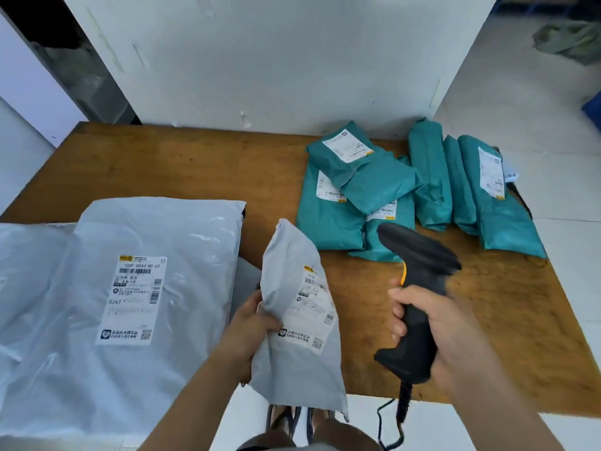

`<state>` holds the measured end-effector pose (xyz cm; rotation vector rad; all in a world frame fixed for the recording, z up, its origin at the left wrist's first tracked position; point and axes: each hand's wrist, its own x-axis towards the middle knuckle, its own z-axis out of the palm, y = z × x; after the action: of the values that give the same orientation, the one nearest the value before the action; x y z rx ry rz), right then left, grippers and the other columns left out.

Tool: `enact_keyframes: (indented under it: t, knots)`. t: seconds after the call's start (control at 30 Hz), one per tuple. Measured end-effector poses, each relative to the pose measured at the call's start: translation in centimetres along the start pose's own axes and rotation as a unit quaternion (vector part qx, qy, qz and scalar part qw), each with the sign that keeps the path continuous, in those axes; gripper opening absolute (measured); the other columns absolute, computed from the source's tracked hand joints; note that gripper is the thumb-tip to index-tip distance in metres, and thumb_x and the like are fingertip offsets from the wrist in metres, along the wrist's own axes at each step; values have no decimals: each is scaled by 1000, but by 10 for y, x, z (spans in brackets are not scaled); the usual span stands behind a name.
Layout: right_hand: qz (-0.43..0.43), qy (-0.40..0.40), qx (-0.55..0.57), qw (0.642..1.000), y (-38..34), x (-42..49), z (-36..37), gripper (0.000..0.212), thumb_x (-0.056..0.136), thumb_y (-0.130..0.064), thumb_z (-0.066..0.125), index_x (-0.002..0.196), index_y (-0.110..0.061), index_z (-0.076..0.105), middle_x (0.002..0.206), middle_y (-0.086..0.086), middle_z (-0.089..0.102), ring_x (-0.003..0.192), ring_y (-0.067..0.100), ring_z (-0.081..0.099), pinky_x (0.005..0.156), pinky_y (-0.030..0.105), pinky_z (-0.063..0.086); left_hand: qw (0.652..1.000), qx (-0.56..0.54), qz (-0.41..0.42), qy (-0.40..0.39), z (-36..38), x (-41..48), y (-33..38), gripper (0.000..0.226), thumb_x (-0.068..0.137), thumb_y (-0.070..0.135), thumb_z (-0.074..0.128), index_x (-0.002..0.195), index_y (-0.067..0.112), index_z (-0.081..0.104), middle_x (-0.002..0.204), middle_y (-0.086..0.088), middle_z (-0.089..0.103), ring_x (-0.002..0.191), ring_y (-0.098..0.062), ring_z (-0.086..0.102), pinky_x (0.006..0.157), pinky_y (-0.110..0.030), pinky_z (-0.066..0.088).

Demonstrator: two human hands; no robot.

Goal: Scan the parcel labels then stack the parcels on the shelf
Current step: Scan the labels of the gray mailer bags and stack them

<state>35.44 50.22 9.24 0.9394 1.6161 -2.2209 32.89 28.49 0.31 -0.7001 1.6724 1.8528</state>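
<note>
My left hand grips the left edge of a small grey parcel, held upright over the table's near edge, its white label facing me. My right hand grips the handle of a black barcode scanner with a yellow trigger, its head to the right of the parcel. A large grey parcel with a white label lies flat at the left. Several teal parcels lie in a heap at the table's far right.
The brown wooden table stands against a white panel. The scanner's coiled black cable hangs below the near edge. Another grey bag lies at the far left. Pale floor shows to the right.
</note>
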Motion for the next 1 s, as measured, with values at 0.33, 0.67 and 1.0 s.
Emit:
enact_keyframes:
  t: [0.33,0.67,1.0]
  knots:
    - [171,-122,-65,976,58,-30,38,8,74,-4,65,77,-7,58,54,7,47,39,18,39,42,24,34,981,155,99,55,-45,-19,0,63,77,-17,40,119,29,53,101,11,66,96,-14,63,65,-18,51]
    - [235,-136,-65,960,70,-19,74,4,80,-6,59,81,-9,56,56,4,47,42,15,38,44,24,35,992,64,98,49,-96,-37,-27,67,65,-7,48,109,43,56,93,19,73,89,-8,67,63,-15,54]
    - [269,-158,-108,944,71,-11,85,8,80,-8,59,80,-11,52,57,4,47,42,15,38,44,23,37,988,57,130,61,-111,-35,-30,68,60,-6,45,107,43,57,92,26,71,83,7,66,62,-11,52]
